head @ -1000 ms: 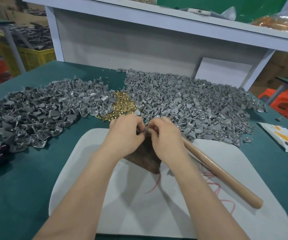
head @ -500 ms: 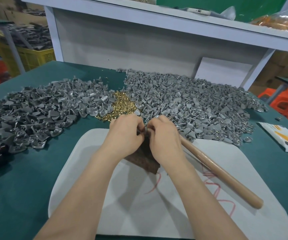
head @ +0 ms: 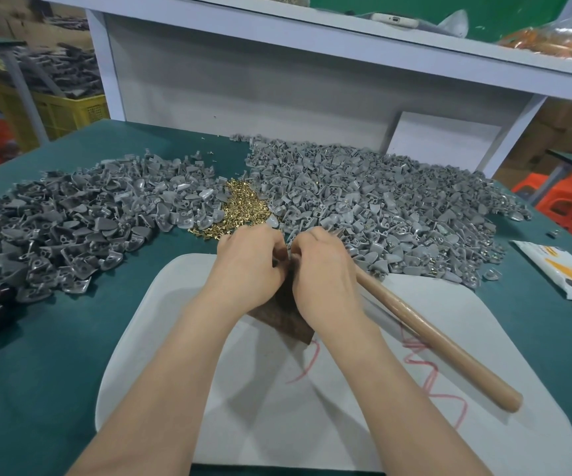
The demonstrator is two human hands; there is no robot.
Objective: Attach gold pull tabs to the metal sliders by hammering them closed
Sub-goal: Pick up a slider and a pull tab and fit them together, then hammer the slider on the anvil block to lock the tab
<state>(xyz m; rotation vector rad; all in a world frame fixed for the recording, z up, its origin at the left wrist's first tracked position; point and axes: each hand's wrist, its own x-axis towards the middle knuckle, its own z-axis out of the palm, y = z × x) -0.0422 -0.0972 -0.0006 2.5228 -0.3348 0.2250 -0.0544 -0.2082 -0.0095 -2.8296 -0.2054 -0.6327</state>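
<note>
1. Head view: left hand point(head: 248, 266) and right hand point(head: 322, 269) meet knuckle to knuckle above a brown block point(head: 286, 317) on a white board point(head: 209, 407).
2. Fingers of both hands are curled inward, with the tips pinching one small part point(head: 280, 261) between them. The fingers hide most of it, so whether it is a slider, a tab or both cannot be told.
3. Change over the last second: almost none. Both hands stay at the same spot above the block, and the pinch holds.
4. Reading: the tab is probably still being hooked onto a slider. No hammering has begun on this piece.
5. Hammer handle point(head: 432, 341) lies unheld on the board, running out from beside the right hand. Its head is hidden.
6. Stock: a heap of gold tabs point(head: 243, 204) sits just beyond the hands, between the left slider heap point(head: 71, 228) and the right slider heap point(head: 380, 207).
7. Likely next: the part goes down on the block and the right hand takes the hammer.
</note>
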